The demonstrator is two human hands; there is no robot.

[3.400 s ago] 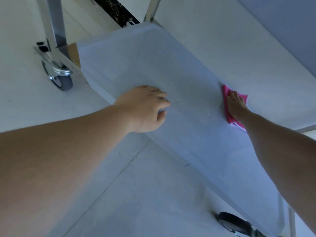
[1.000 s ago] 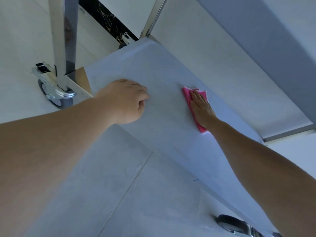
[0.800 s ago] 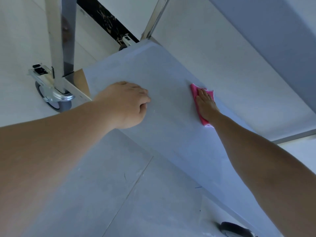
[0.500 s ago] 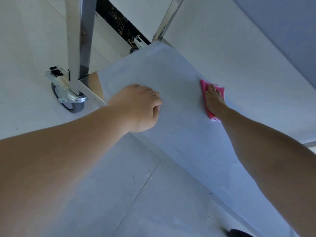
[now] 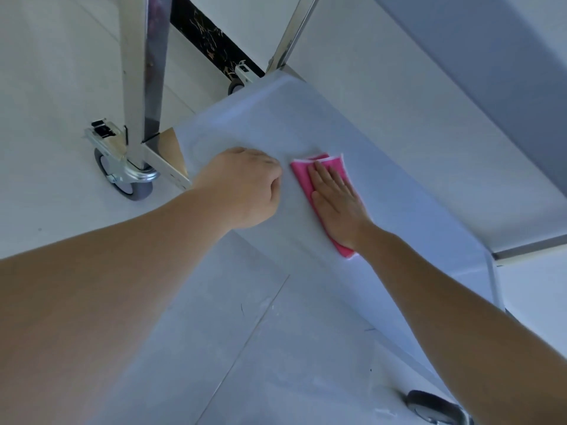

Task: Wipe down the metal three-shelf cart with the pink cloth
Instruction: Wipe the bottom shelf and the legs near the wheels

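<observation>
The pink cloth point(image 5: 306, 171) lies folded flat on the cart's bottom shelf point(image 5: 399, 216), a pale grey sheet of metal. My right hand point(image 5: 336, 197) presses on the cloth with straight fingers spread over it. My left hand point(image 5: 242, 187) rests on the same shelf just left of the cloth, near the front edge, its fingers curled under with nothing visible in them. The underside of the shelf above point(image 5: 478, 56) crosses the upper right.
A shiny upright post point(image 5: 144, 72) stands at the shelf's near left corner over a grey caster wheel point(image 5: 122, 176). A second post point(image 5: 291, 32) rises at the far corner. Another caster point(image 5: 429, 406) shows at the bottom right. Pale tiled floor point(image 5: 245, 348) lies below.
My right hand has slid the cloth leftward and toward me, from the shelf's far edge to right beside my left hand. My left hand has kept its place.
</observation>
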